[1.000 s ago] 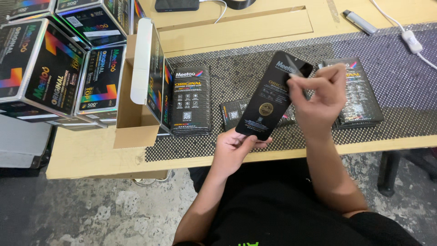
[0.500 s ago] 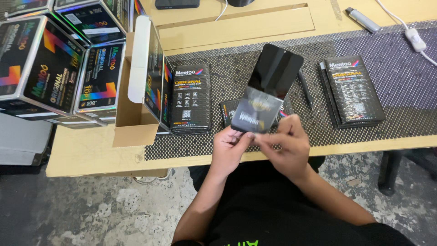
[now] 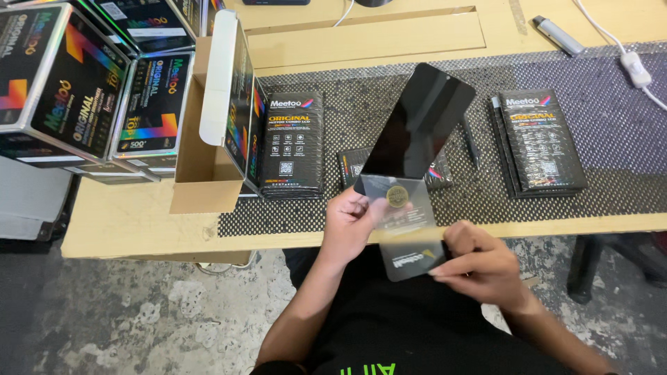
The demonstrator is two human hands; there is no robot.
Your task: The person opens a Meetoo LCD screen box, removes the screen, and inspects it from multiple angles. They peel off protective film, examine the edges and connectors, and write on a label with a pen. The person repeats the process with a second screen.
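Head view: left hand (image 3: 351, 226) pinches glass panel (image 3: 419, 125); right hand (image 3: 479, 267) grips clear film (image 3: 403, 232). Loose pinch risks dropping panel.

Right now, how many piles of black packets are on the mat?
3: one pile beside the open box, a small one partly hidden behind the held screen, one pile at right. More may sit hidden behind the screen.
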